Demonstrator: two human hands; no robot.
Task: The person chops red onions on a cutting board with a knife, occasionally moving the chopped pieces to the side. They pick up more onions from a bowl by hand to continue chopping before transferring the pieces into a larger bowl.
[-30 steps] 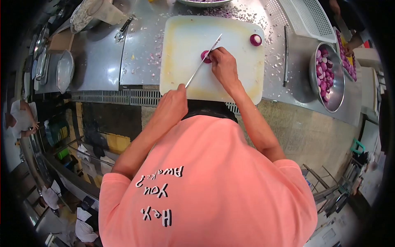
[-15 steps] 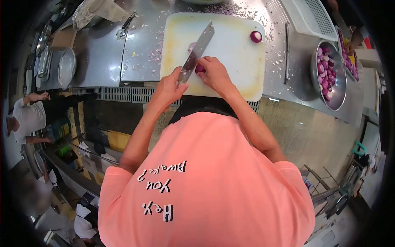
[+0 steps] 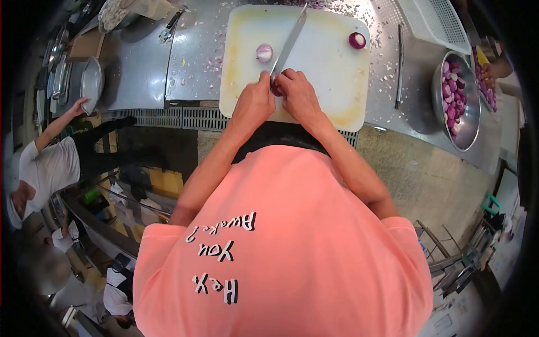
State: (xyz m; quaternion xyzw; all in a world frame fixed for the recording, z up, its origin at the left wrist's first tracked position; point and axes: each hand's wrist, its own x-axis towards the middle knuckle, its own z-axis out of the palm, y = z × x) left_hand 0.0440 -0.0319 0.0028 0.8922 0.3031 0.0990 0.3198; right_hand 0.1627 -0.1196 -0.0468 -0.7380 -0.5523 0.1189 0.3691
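Note:
My left hand (image 3: 255,101) is wrapped round the handle of a kitchen knife (image 3: 290,44), whose long blade points away over the white cutting board (image 3: 328,104). Close beside it, my right hand (image 3: 300,96) pinches a small red onion (image 3: 277,90), mostly hidden by the fingers and the blade's near end. A pale peeled onion (image 3: 264,53) lies on the board left of the blade. Toward the board's far right corner sits a purple onion (image 3: 357,40) with a white cut end.
Right of the board are a metal rod (image 3: 399,67), a steel bowl of red onions (image 3: 456,104) and a white perforated basket (image 3: 435,22). Onion scraps litter the steel counter (image 3: 193,56). A co-worker (image 3: 53,163) at left reaches to a metal bowl (image 3: 91,84); another person's hand (image 3: 497,70) shows at right.
The knife's near end and my left hand have moved right, against the onion in my right hand. The pale onion left of the blade now shows fully. The left co-worker has reached the metal bowl.

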